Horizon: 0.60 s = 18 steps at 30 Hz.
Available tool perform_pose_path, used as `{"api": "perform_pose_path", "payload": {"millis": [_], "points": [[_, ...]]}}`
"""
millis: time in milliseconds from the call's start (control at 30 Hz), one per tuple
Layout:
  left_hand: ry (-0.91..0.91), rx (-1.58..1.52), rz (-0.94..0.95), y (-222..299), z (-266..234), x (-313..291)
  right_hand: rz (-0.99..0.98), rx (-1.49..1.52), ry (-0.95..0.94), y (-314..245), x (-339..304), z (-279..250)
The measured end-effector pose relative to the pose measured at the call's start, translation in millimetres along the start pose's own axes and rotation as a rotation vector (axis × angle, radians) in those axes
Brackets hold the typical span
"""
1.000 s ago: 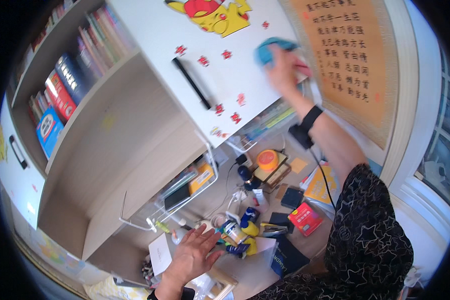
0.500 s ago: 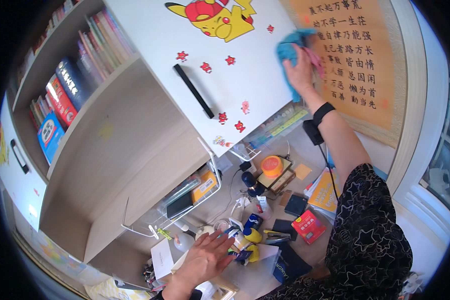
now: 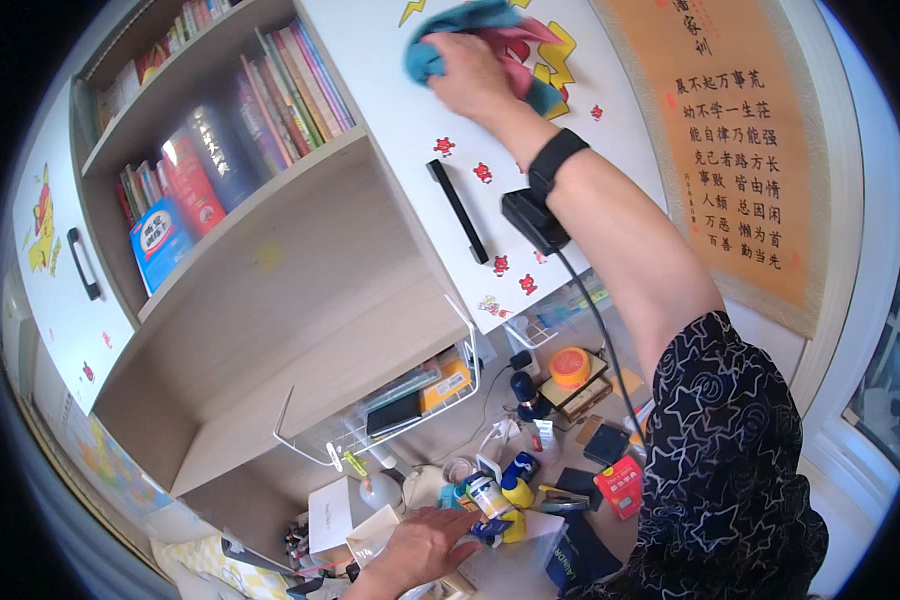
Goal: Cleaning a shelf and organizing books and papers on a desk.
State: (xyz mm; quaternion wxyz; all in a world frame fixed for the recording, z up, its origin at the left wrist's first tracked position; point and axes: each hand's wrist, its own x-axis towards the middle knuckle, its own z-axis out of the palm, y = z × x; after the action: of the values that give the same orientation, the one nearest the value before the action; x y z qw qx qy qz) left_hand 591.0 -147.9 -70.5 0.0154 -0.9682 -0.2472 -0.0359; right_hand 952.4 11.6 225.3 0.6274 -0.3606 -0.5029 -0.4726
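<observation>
My right hand (image 3: 467, 78) presses a teal and pink cloth (image 3: 482, 18) against the upper part of a white cabinet door (image 3: 390, 70), over a yellow cartoon sticker (image 3: 562, 62). The fingers are bent over the cloth. Below it on the door are a black bar handle (image 3: 457, 212) and several small red stickers. Low over the cluttered desk, my left hand (image 3: 425, 548) has its fingers stretched out and holds nothing. Its fingertips are close to a white bottle (image 3: 488, 497); whether they touch it I cannot tell.
A black box on a cable (image 3: 533, 218) hangs at my right wrist. Open shelves with books (image 3: 215, 160) stand to the left. A wire rack (image 3: 410, 425) hangs under the cabinet. A paper scroll (image 3: 740, 160) covers the right wall. An orange round tub (image 3: 570, 368) sits on the desk.
My right hand has carried the cloth leftward and up, from the door's right edge onto the cartoon sticker. My left hand has dropped slightly. The view has shifted.
</observation>
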Motion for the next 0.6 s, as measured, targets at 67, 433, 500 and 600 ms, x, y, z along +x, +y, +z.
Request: {"api": "perform_pose_path", "payload": {"millis": [67, 433, 500, 600], "points": [[0.021, -0.073, 0.037, 5, 3, 0, -0.168, 0.092, -0.118, -29, 12, 8], [0.129, -0.059, -0.074, 6, -7, -73, 0.568, 1.602, -0.893, -175, -75, -41], [0.288, -0.036, -0.095, 7, -18, -91, 0.888, 1.816, -0.846, -206, -99, -63], [0.49, -0.224, -0.223, -11, -16, -117, 1.113, 1.923, -1.015, -240, -128, -91]]}}
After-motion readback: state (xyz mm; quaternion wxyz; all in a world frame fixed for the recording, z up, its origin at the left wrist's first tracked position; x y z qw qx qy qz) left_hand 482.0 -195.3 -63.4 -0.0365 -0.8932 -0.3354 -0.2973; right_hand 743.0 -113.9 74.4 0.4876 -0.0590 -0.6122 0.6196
